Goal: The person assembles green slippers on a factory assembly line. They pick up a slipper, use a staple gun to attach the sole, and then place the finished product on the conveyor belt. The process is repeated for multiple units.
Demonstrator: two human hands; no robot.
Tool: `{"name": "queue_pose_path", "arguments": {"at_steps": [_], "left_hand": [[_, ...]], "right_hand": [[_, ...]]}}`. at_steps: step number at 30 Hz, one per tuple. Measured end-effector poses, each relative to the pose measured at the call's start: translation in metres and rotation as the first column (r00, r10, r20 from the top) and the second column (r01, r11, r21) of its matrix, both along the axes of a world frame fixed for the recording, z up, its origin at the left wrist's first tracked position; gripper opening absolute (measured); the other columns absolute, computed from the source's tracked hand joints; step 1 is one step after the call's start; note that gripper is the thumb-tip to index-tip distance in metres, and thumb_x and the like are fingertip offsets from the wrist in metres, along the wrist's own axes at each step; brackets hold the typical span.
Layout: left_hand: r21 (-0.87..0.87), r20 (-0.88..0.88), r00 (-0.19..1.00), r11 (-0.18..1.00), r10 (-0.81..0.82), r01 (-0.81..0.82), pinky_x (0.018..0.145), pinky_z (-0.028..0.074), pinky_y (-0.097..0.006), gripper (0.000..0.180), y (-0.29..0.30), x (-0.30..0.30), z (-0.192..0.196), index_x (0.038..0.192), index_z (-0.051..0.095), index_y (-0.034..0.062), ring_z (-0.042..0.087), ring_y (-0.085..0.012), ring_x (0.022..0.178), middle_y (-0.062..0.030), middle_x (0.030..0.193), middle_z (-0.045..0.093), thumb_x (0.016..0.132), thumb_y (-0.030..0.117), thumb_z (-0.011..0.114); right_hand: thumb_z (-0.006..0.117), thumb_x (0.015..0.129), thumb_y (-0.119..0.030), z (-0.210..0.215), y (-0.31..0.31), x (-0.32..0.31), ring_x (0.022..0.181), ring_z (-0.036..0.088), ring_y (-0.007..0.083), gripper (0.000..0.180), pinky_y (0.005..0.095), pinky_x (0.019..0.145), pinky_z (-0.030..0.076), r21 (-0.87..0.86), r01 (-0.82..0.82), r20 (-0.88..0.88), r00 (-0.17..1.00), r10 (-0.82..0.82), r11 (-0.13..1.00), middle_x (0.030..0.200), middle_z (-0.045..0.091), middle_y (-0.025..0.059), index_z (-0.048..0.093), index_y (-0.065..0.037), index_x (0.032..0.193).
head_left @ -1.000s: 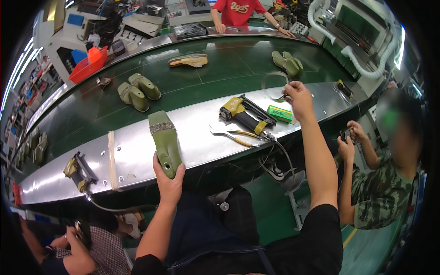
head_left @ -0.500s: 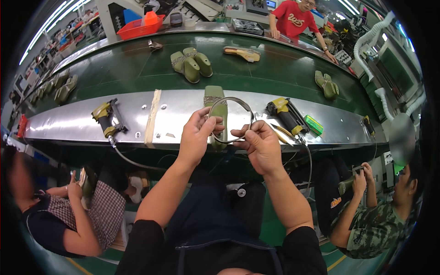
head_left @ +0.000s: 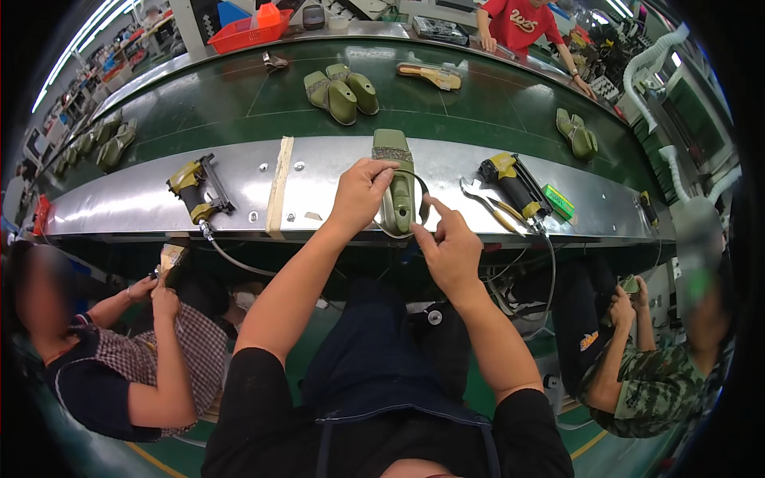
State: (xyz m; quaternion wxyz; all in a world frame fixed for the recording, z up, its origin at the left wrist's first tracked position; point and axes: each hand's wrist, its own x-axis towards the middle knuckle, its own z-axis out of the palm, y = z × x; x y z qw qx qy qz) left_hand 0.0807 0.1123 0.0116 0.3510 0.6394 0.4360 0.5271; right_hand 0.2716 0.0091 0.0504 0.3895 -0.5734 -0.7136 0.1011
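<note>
A green shoe last (head_left: 400, 199) with a glittery band across its far part lies on the metal ledge in front of me. A thin, narrow strip (head_left: 423, 188) curves in a loop around the last's near part. My left hand (head_left: 360, 193) is closed, thumb and forefinger pinching the strip at the last's left side. At the right side, my right hand (head_left: 453, 248) has its forefinger and thumb on the strip, the other fingers curled. Part of the strip is hidden by my fingers.
Pliers (head_left: 498, 209), a nail gun (head_left: 516, 187) and a green box (head_left: 559, 202) lie to the right. Another nail gun (head_left: 198, 191) lies left, with a hose. Beyond, the green belt (head_left: 263, 103) carries more lasts (head_left: 343, 94). People sit at either side.
The strip loop has moved from in front of the last down around its near part. My left hand has shifted right and forward; my right forefinger has straightened. The view has shifted slightly.
</note>
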Motion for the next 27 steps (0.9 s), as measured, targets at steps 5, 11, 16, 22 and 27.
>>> {"name": "queue_pose_path", "arguments": {"at_steps": [5,11,16,22,27], "left_hand": [[0.024,-0.107,0.993,0.998,0.054,-0.052,0.081,0.052,-0.034,0.02,0.01,0.012,-0.004,0.112,0.08,0.0047,0.066,-0.0211,0.09,-0.0101,0.102,0.068,0.1,0.016,0.068],[0.099,-0.161,0.984,0.993,0.078,-0.063,0.092,0.052,-0.035,0.022,0.014,0.01,-0.011,0.111,0.08,0.0025,0.068,-0.0248,0.1,-0.0117,0.112,0.071,0.102,0.016,0.066],[0.178,-0.329,0.942,0.984,0.058,0.002,0.107,0.046,-0.043,0.031,0.011,0.011,-0.012,0.125,0.076,0.0031,0.06,-0.0331,0.122,-0.0152,0.129,0.069,0.106,0.021,0.06],[0.3,-0.534,0.829,0.88,-0.166,0.369,0.123,0.035,-0.048,0.095,-0.013,0.006,0.0,0.159,0.039,-0.0002,0.043,-0.0427,0.147,-0.0236,0.159,0.046,0.085,0.041,0.083],[0.103,-0.685,0.637,0.819,-0.353,0.565,0.101,0.056,-0.046,0.115,-0.096,0.041,0.031,0.158,0.04,0.0087,0.059,-0.0397,0.132,-0.02,0.155,0.048,0.059,0.025,0.097]], "right_hand": [[0.085,0.085,-0.013,-0.04,0.006,0.002,0.069,0.064,0.0286,0.016,0.0401,0.061,0.052,0.181,-0.182,-0.021,0.982,0.189,0.966,0.082,0.062,0.009,0.074,-0.008,0.094],[0.091,0.078,-0.022,-0.052,0.011,-0.004,0.1,0.064,0.0357,0.047,0.045,0.08,0.053,0.054,-0.058,-0.021,0.998,0.059,0.997,0.105,0.062,0.015,0.063,-0.003,0.11],[0.088,0.079,-0.022,-0.067,0.05,-0.014,0.144,0.042,0.0476,0.106,0.0483,0.12,0.039,-0.062,-0.193,-0.227,0.958,0.175,0.979,0.156,0.038,0.0302,0.024,0.004,0.16],[0.071,0.088,-0.012,-0.034,0.034,0.033,0.125,0.064,0.0278,0.07,0.0378,0.107,0.051,-0.307,-0.44,-0.698,0.707,0.114,0.844,0.135,0.065,0.0189,0.047,0.007,0.152],[0.064,0.098,-0.02,-0.008,-0.041,0.112,0.106,0.071,0.0206,0.045,0.0349,0.09,0.06,-0.39,-0.647,-0.886,0.457,-0.076,0.656,0.12,0.072,0.0125,0.061,0.007,0.134]]}}
